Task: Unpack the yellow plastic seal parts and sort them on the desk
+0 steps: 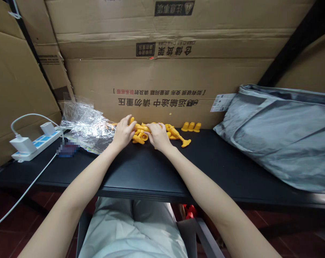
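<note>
A heap of yellow plastic parts lies at the far side of the black table, against the cardboard. My left hand rests on the left of the heap, fingers curled over a long yellow piece. My right hand covers the middle of the heap and grips the same piece from the right. Three small yellow caps stand upright in a row just right of the heap. One yellow part with a flared end lies at the front right of the heap.
Crumpled clear plastic wrap lies left of the heap. A white power strip with plugged chargers and a cable sits at the left edge. A grey fabric bag fills the right side. Cardboard boxes wall the back.
</note>
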`<action>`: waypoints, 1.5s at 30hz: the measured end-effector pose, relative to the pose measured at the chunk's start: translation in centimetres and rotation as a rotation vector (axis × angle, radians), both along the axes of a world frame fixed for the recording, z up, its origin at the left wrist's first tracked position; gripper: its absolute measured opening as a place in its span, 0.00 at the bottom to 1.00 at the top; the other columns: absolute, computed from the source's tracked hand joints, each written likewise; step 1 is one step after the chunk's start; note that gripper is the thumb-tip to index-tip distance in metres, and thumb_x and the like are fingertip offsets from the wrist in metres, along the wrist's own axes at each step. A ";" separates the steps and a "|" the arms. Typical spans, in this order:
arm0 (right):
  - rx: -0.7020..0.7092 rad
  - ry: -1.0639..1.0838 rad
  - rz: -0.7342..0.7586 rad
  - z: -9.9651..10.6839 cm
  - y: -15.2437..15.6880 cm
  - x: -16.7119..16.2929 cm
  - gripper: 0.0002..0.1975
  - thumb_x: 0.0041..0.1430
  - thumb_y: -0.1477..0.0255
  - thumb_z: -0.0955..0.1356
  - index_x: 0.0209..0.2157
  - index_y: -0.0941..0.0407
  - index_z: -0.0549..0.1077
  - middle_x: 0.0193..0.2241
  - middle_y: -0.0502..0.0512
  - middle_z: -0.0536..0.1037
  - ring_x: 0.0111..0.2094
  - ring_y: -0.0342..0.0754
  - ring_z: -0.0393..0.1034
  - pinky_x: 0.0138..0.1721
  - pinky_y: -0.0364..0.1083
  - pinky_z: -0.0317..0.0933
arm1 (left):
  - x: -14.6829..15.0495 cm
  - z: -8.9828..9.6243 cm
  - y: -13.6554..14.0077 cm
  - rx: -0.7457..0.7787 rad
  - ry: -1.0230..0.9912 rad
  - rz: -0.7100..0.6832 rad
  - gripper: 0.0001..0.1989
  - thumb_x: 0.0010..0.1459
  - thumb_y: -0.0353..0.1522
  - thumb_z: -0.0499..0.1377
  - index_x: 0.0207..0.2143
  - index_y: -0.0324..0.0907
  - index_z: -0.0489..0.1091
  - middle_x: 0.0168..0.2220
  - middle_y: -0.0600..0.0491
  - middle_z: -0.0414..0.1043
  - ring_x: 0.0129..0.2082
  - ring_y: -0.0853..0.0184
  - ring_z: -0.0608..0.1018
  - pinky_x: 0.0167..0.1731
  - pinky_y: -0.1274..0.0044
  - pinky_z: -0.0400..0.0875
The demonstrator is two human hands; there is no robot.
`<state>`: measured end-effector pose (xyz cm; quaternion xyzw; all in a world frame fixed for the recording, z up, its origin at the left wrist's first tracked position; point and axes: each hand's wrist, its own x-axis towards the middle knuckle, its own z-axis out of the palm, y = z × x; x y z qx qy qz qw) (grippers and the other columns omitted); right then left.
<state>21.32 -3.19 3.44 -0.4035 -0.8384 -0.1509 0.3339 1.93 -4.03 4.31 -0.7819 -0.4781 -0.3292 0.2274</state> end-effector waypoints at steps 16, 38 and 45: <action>-0.026 -0.089 -0.027 -0.1 0.1 0.4 0.15 0.64 0.71 0.59 0.49 0.59 0.69 0.47 0.65 0.75 0.51 0.58 0.64 0.57 0.61 0.43 | 0.1 -0.5 -0.2 -0.282 -0.065 0.102 0.18 0.59 0.33 0.53 0.52 0.42 0.66 0.44 0.46 0.75 0.44 0.61 0.77 0.39 0.75 0.69; 0.023 -0.052 -0.034 -0.4 0.7 1.0 0.12 0.61 0.74 0.60 0.46 0.57 0.69 0.45 0.63 0.76 0.49 0.56 0.65 0.57 0.60 0.45 | 0.3 -0.2 -0.6 -0.361 -0.150 0.136 0.18 0.56 0.33 0.55 0.50 0.43 0.69 0.42 0.48 0.77 0.42 0.60 0.78 0.40 0.73 0.69; 0.012 0.064 -0.109 -0.6 1.4 1.8 0.10 0.60 0.70 0.63 0.42 0.56 0.70 0.42 0.61 0.75 0.46 0.55 0.66 0.53 0.56 0.49 | 0.1 0.1 -0.6 -0.394 -0.161 0.166 0.18 0.56 0.35 0.56 0.49 0.43 0.70 0.38 0.48 0.77 0.40 0.59 0.78 0.39 0.73 0.68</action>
